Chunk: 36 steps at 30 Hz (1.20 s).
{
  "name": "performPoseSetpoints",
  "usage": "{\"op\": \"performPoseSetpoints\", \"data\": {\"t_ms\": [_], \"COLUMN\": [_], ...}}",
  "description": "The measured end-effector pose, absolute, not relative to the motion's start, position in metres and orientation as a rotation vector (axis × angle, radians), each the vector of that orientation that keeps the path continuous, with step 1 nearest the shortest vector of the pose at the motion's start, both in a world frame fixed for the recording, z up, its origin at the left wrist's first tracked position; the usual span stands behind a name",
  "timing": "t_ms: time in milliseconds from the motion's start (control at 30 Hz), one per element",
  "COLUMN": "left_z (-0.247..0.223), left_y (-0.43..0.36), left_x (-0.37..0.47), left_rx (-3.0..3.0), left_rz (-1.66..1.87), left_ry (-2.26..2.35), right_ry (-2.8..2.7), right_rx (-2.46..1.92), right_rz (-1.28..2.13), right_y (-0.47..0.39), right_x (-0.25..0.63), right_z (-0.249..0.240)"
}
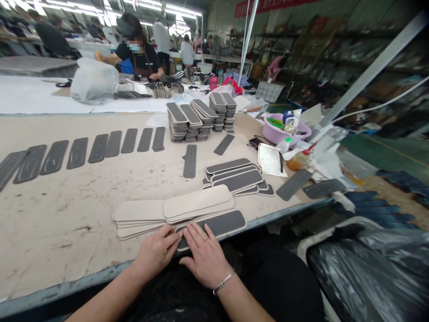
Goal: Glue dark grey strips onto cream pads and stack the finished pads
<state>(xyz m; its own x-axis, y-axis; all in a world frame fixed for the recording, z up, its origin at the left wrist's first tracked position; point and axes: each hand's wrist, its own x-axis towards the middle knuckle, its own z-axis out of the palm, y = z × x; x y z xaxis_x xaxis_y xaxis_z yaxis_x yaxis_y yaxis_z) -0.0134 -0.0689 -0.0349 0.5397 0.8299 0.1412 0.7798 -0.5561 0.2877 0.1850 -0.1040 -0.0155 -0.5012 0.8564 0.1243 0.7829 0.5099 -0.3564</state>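
Observation:
At the table's near edge lies a long, rounded dark grey panel with a pale border (224, 223). My right hand (206, 255) rests flat on its left part, fingers stretched out and the thumb apart. My left hand (157, 248) has its fingers pinched together at the panel's left end, on its edge. Just beyond are overlapping plain pale panels (197, 203), their dark sides not showing. Behind them, to the right, is a loose pile of bordered grey panels (237, 179).
Neat stacks of bordered panels (192, 118) stand farther back. A row of dark grey strips (78, 152) runs leftward. At right are an open notebook (270, 158), a pink basin (271, 134) and a jar of amber liquid (297, 162). A co-worker (144, 58) works across the table.

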Motion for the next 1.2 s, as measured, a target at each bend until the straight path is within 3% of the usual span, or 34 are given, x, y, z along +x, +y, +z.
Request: {"op": "performPoseSetpoints", "data": {"t_ms": [267,467,700,867,1200], "left_z": [-0.028,-0.022,-0.010,0.009,-0.003], "left_y": [-0.070,-0.071,-0.079,-0.088,-0.088], "left_x": [-0.009,-0.008,-0.014,0.045,0.035], "left_rx": [2.560,2.424,2.314,2.572,2.596], "left_rz": [0.373,0.390,0.760,0.322,0.046], "left_ry": [1.405,1.453,1.346,0.900,0.961], "right_ry": [-2.347,-2.236,-2.209,-2.204,-2.185], "right_rx": [-1.825,-1.957,-1.905,-1.871,-1.841], "right_rz": [0.161,0.019,-0.066,-0.125,-0.093], "right_y": [-0.088,-0.087,-0.086,-0.087,-0.086], "right_x": [0.286,0.306,0.305,0.308,0.308], "right_z": [-0.034,-0.046,-0.060,-0.066,-0.071]}}
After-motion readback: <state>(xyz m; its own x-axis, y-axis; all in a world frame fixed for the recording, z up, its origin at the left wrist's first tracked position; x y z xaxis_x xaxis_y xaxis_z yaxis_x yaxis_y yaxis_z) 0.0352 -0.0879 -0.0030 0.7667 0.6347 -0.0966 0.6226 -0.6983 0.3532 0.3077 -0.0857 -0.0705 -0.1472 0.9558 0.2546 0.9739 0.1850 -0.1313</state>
